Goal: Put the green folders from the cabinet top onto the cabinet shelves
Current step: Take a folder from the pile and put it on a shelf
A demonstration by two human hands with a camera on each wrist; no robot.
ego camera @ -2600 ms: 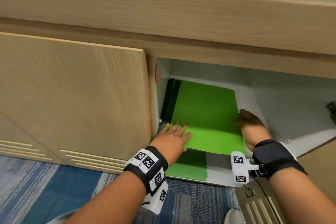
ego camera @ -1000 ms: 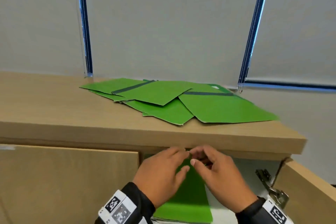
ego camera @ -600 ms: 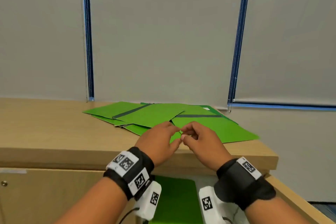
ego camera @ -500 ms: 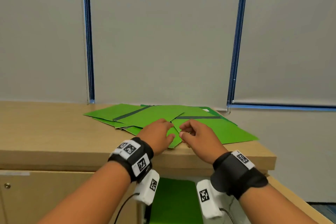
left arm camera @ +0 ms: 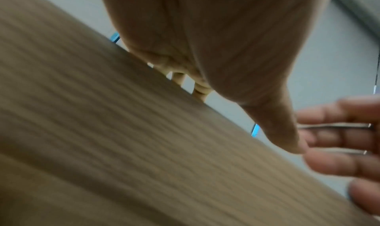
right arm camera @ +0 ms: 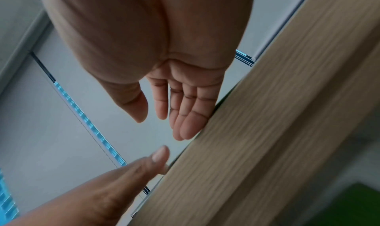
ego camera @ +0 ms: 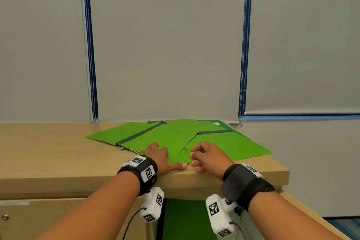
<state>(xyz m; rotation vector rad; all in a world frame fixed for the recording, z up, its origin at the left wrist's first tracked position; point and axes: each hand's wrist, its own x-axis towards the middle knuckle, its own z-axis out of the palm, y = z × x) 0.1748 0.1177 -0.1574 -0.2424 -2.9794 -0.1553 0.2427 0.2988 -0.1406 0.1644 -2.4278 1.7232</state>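
**Me:** Green folders (ego camera: 175,138) lie fanned in a loose, overlapping pile on the cabinet top (ego camera: 48,152), toward its right end, and one more green folder (ego camera: 183,218) already sits inside the cabinet below the edge.

**Other:** Why are both hands at the near corner?

**Me:** The nearest folder's corner points at me right by the front edge, so I judge it the easiest place to lift one sheet off the pile. My left hand (ego camera: 159,157) lies flat on that folder, fingers straight, thumb stretched along the edge; it pins the sheet and grasps nothing.

**Other:** And the right?

**Me:** My right hand (ego camera: 206,155) hovers just beside the corner, fingers loosely curled, holding nothing yet. The right wrist view shows them relaxed against the wooden edge.

**Other:** What's behind?

**Me:** Grey window blinds (ego camera: 165,45) with blue side rails.
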